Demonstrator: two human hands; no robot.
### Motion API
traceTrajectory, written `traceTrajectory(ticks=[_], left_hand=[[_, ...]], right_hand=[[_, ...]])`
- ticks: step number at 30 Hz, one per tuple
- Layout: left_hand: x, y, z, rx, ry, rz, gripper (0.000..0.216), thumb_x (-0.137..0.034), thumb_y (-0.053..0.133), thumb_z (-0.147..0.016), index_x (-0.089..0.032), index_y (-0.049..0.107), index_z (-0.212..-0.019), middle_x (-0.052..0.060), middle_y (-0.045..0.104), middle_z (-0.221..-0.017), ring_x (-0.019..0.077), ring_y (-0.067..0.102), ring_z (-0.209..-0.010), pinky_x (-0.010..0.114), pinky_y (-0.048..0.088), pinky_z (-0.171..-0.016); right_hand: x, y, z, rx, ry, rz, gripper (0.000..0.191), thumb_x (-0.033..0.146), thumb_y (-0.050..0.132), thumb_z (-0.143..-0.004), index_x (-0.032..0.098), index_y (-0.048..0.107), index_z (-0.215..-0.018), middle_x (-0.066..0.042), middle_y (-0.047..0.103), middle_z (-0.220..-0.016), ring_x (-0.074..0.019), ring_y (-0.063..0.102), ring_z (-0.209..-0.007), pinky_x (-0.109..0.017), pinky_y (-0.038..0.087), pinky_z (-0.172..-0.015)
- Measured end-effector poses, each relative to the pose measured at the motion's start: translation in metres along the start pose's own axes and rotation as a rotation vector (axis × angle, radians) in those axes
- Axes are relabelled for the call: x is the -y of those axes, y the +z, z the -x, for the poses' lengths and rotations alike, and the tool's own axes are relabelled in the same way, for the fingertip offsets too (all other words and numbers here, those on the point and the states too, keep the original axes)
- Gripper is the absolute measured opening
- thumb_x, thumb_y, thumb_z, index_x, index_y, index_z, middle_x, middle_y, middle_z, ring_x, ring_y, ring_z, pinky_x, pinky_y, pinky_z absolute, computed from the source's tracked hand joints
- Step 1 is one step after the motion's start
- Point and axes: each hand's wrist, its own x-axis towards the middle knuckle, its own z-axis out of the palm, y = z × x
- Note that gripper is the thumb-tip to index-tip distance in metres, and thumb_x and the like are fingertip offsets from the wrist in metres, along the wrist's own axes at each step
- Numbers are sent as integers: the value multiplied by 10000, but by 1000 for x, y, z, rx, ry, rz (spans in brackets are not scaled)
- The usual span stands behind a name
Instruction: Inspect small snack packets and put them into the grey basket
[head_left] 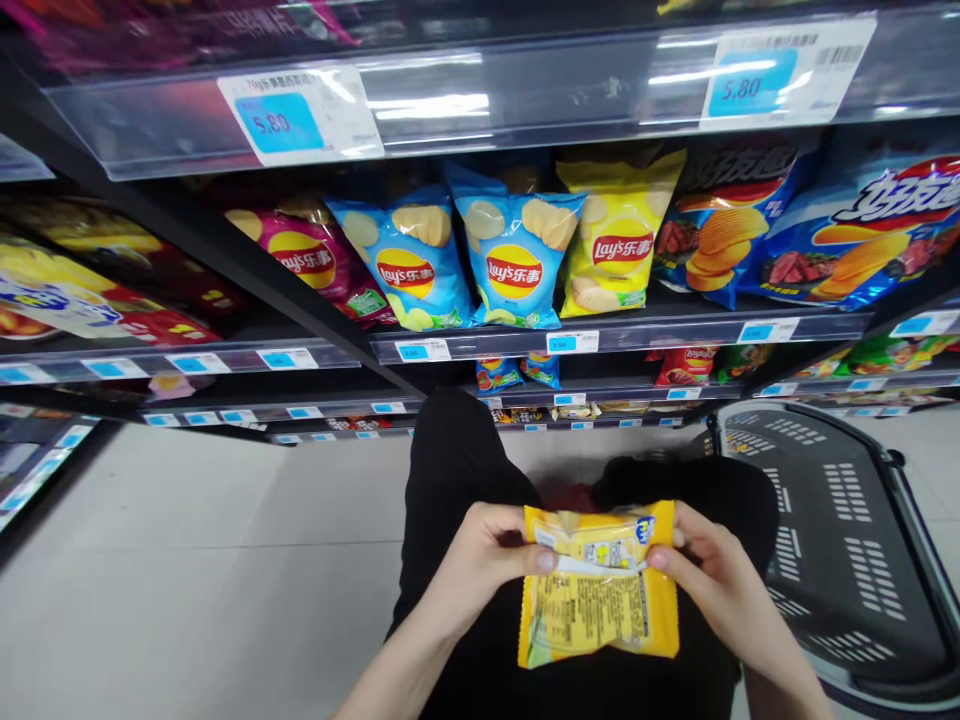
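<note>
A yellow snack packet (600, 610) is held up over my lap, its printed back facing me. My left hand (491, 555) pinches its left edge, thumb on the front face and fingers behind. On the opposite edge, my right hand (701, 560) grips the packet the same way, its fingers partly hidden behind the wrapper. Small dark text covers the lower half, and a pale seam crosses the middle. My knees in black trousers (457, 450) are bent below and around the packet.
Shelves ahead hold blue Lay's bags (514, 260), a yellow Lay's bag (619, 240), a magenta bag (307, 255) and larger dark blue bags (862, 240). Price tags line the shelf edges (637, 335). A dark shopping basket (817, 500) stands on the tiled floor (247, 560) at my right.
</note>
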Motion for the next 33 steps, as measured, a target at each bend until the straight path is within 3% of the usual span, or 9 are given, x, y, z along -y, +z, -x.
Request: traceTrajectory(ticks=[3,8,12,15,18,24,27,30,33], left_hand=[[-1,-4,-3,8,4,-42,129,-244,845,-574,-155,774,-634,35,747,-652,133,635,-574,196,483,-563],[2,-3,-13,-15,-25,-93,206,-214,861,-538,-133,773,-707,43,749,-682,157,660,-618,229,524,-613],[6,3,-25,-26,65,-103,182,-224,836,-591,-136,745,-722,31,741,-723,148,662,-677,233,528,-674],[12,8,-34,18,64,-165,180,-265,792,-659,-138,700,-747,0,694,-683,97,596,-585,192,479,-578],[22,10,-40,114,-41,-196,277,-380,735,-708,-131,641,-632,-30,589,-529,70,490,-459,183,389,-473],[29,12,-37,-95,0,95,389,-490,792,-558,-140,627,-514,-4,590,-482,108,492,-451,231,387,-481],[27,11,-32,-51,-43,233,410,-537,799,-486,-158,703,-609,23,652,-539,181,583,-510,304,470,-543],[23,9,-25,-24,-57,195,374,-527,796,-512,-183,724,-638,34,688,-604,216,630,-570,309,486,-558],[20,7,-24,-137,-36,82,303,-464,820,-542,-186,718,-601,30,711,-714,200,649,-648,264,496,-591]], right_hand=[[-4,-3,-4,16,14,-14,242,387,657,-823,177,603,-716,-4,606,-677,-137,572,-643,-205,464,-584],[-13,-11,-9,-3,-37,15,201,385,585,-884,216,676,-944,-29,686,-891,-153,627,-773,-209,499,-692],[-27,-10,-11,-84,-96,-88,260,446,601,-857,233,687,-979,-45,712,-899,-189,661,-758,-249,528,-657],[-37,-8,-8,-226,-122,-220,345,538,655,-774,236,700,-935,-59,727,-848,-243,684,-738,-304,541,-611],[-41,-8,-8,-290,-10,-258,491,663,635,-709,220,706,-910,-91,730,-816,-299,689,-758,-361,546,-603],[-40,4,-21,-241,140,-410,513,683,647,-666,199,707,-826,-90,723,-734,-283,682,-682,-379,543,-599],[-40,15,-24,-216,168,-447,468,640,638,-712,185,708,-797,-81,711,-699,-254,667,-645,-341,532,-566],[-41,22,-21,-154,131,-460,572,726,579,-701,183,709,-821,-78,696,-685,-247,656,-640,-332,529,-565],[-39,20,-18,-82,11,-397,528,685,619,-706,188,715,-858,-57,691,-724,-224,646,-684,-315,524,-638]])
